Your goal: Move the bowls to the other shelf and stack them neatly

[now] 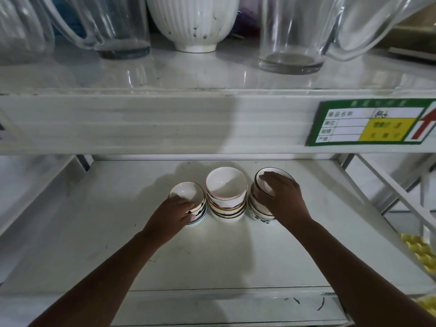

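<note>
Three stacks of small white glazed ceramic bowls (226, 193) are lined up on the lower white shelf (94, 232). The left stack's top bowl (186, 193) is gripped at its rim by the left hand (173, 214); the right stack's dark-rimmed top bowl (264, 182) is clasped by the right hand (282, 197).

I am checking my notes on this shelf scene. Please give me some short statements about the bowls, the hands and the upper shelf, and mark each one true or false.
1. Three stacks of bowls stand side by side on the lower shelf. True.
2. The left hand rests on the middle stack. False: it is on the left stack; no hand touches the middle one.
3. The right hand lies over the top bowl of the right stack. True.
4. The upper shelf holds only bowls. False: clear glasses and a white ribbed vessel stand there.
5. A green label is on the shelf edge at the right. True.
</note>
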`<state>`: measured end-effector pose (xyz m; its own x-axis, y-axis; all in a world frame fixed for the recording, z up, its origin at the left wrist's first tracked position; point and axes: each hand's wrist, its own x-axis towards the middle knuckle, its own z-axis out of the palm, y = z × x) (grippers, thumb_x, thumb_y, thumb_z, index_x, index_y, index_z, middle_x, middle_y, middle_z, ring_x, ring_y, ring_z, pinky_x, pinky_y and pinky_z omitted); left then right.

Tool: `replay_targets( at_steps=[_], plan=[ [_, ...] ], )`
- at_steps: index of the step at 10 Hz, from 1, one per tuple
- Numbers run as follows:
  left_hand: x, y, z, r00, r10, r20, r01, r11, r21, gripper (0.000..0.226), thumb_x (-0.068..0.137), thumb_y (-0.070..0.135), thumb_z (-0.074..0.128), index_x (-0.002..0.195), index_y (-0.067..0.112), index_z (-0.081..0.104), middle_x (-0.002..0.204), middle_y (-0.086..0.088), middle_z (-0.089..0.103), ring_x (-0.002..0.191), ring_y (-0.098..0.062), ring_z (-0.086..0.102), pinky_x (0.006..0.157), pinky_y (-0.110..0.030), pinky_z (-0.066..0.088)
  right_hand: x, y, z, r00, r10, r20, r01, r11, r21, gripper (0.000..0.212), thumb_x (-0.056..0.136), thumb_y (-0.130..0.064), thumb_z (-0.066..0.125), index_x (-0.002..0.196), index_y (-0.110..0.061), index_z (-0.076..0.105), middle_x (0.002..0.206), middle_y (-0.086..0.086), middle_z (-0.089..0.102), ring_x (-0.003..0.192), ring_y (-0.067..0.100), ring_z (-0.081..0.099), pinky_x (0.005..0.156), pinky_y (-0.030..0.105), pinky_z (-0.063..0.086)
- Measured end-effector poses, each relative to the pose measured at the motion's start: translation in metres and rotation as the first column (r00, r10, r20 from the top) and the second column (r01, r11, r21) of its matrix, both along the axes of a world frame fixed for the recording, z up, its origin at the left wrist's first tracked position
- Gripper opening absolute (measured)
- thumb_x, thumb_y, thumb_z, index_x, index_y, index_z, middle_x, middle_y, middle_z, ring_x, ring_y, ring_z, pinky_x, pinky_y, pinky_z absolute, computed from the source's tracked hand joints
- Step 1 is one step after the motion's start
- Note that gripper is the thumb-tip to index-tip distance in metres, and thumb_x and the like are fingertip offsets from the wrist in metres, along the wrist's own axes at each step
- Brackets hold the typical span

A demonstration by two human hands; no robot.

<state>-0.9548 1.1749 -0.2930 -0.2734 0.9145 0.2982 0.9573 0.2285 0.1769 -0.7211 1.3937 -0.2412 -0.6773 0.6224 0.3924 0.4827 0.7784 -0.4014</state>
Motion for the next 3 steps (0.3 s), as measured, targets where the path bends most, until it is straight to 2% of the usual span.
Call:
replay_targets(
  at_steps=[1, 2, 3],
  plan=[
    [0.001, 0.005, 0.004, 0.999, -0.005, 0.048, 0.002, 0.997, 0.071, 0.034, 0.085, 0.039, 0.051, 0.107, 0.022, 0.07, 0.097, 0.003, 0.071, 0.095, -0.019, 0.062, 0.085, -0.022, 0.041, 0.018, 0.003, 0.004, 0.998, -0.044, -0.047, 0.04, 0.996, -0.083, 0.031, 0.085, -0.028, 0.075, 0.113, -0.016, 0.072, 0.117, -0.001, 0.07, 0.113, 0.02, 0.061, 0.1, 0.028, 0.04],
    [0.009, 0.004, 0.018, 0.997, 0.006, 0.083, -0.015, 0.994, 0.108, 0.029, 0.087, 0.034, 0.054, 0.111, 0.023, 0.066, 0.104, 0.002, 0.069, 0.101, -0.021, 0.06, 0.086, -0.029, 0.044, 0.033, 0.007, 0.003, 0.999, -0.047, -0.015, 0.043, 0.978, -0.204, 0.041, 0.088, -0.019, 0.071, 0.128, -0.013, 0.066, 0.131, 0.003, 0.065, 0.122, 0.025, 0.059, 0.104, 0.03, 0.042],
    [0.004, 0.002, 0.026, 0.956, 0.227, 0.183, -0.248, 0.964, 0.097, 0.052, 0.083, 0.037, 0.061, 0.132, 0.02, 0.055, 0.129, -0.003, 0.06, 0.12, -0.025, 0.052, 0.1, -0.034, 0.041, 0.048, 0.019, 0.009, 0.996, -0.063, 0.057, 0.08, 0.924, -0.373, 0.052, 0.091, -0.02, 0.069, 0.141, -0.015, 0.053, 0.14, 0.002, 0.055, 0.131, 0.021, 0.051, 0.102, 0.019, 0.033]
  ],
)
